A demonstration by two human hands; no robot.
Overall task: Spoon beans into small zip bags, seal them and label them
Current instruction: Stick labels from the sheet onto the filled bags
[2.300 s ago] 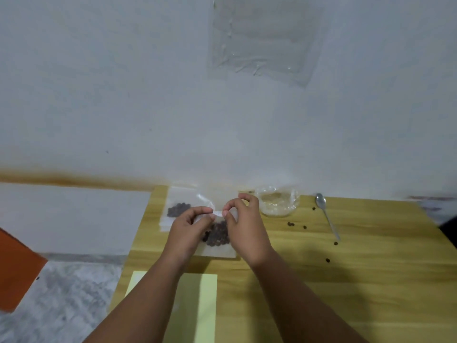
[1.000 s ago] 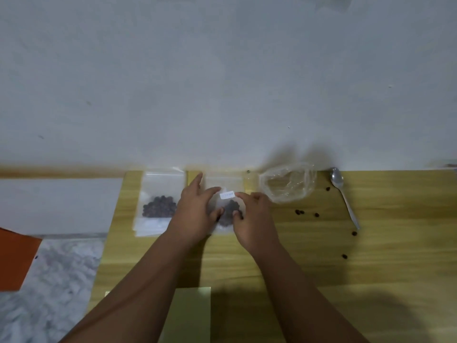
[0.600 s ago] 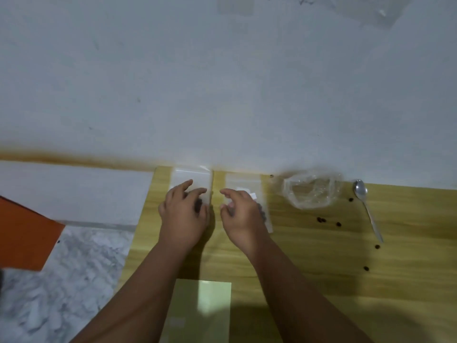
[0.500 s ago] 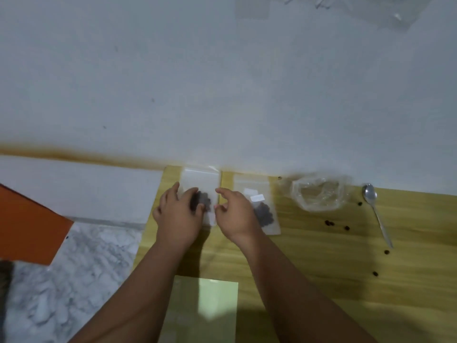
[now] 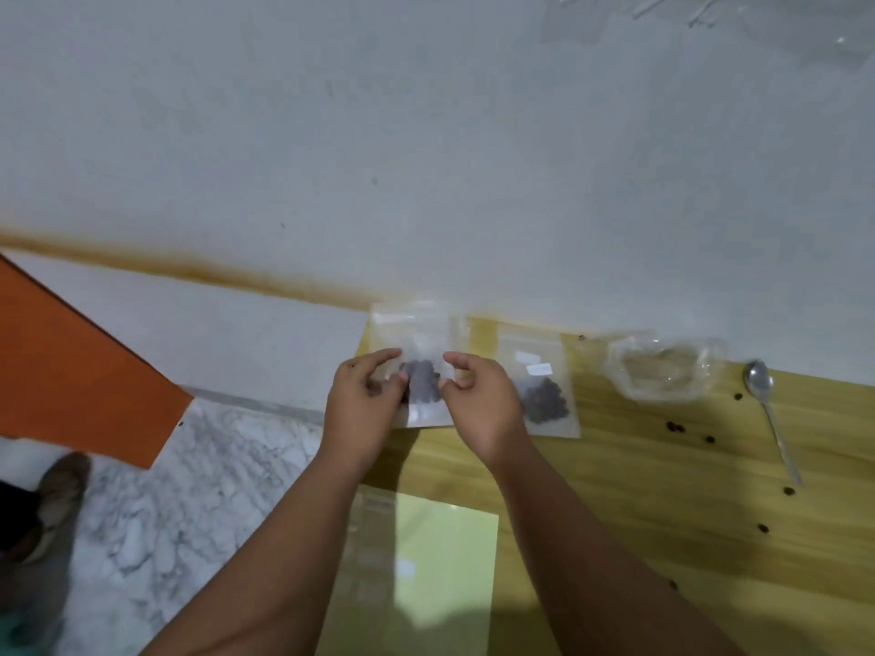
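A clear zip bag with dark beans (image 5: pixel 421 385) lies at the far left corner of the wooden table (image 5: pixel 663 490). My left hand (image 5: pixel 364 409) pinches its left side and my right hand (image 5: pixel 478 404) pinches its right side. To its right lies a second bean bag (image 5: pixel 544 395) bearing a small white label (image 5: pixel 540 369). Further right sit a crumpled clear plastic bag (image 5: pixel 663 371) and a metal spoon (image 5: pixel 772 414).
Loose beans (image 5: pixel 677 427) are scattered on the table around the spoon. A pale green sheet (image 5: pixel 445 561) lies near the front edge between my forearms. The wall runs right behind the bags. Left of the table are marble floor, an orange panel (image 5: pixel 71 371) and a foot.
My hands stuck the label on one bag and set it down on the right. Both hands then shifted left onto the other bean bag and now pinch it.
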